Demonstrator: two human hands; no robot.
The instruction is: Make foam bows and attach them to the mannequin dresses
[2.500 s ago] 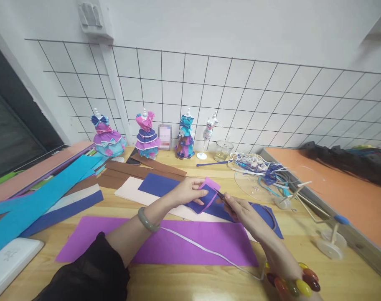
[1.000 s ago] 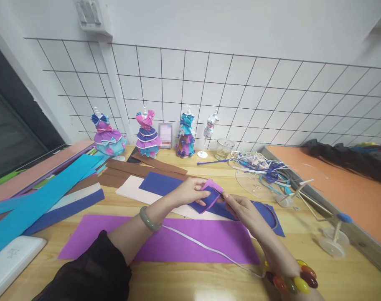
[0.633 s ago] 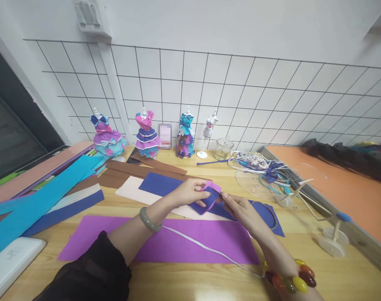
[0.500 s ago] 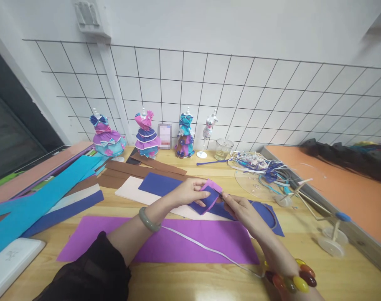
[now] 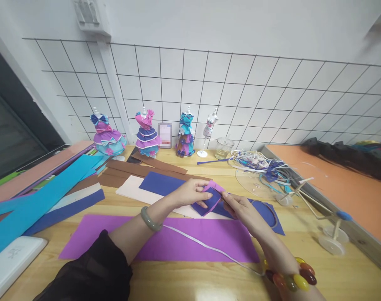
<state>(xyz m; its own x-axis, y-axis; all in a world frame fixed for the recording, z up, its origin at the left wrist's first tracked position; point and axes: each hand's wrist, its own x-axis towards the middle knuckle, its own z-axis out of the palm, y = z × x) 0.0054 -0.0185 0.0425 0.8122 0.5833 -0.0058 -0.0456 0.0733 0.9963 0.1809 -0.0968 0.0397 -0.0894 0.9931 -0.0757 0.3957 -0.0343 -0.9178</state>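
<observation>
My left hand (image 5: 192,193) pinches a small folded piece of blue and purple crepe paper or felt (image 5: 212,199), thumb on top of the blue face. At the right edge of this piece, my right hand (image 5: 239,206) is closed round a thin dark tool (image 5: 222,193) that looks like scissors blades; its handle is hidden in the fingers. Under both forearms lies a wide purple sheet (image 5: 196,240), crossed by a white ribbon (image 5: 196,242). Behind it, blue strips (image 5: 162,184) overlap a pale pink sheet (image 5: 130,191).
Three dressed mini mannequins (image 5: 146,133) and a bare one (image 5: 210,125) stand by the wall. A glass cup (image 5: 224,148) and tangled ribbons (image 5: 256,163) lie right of them. Turquoise strips (image 5: 59,186) and a white device (image 5: 18,263) are at left, a small wooden stand (image 5: 333,234) at right.
Both hands stay almost in place. The dark tool's tip has shifted slightly along the edge of the folded piece, and the view has moved a little.
</observation>
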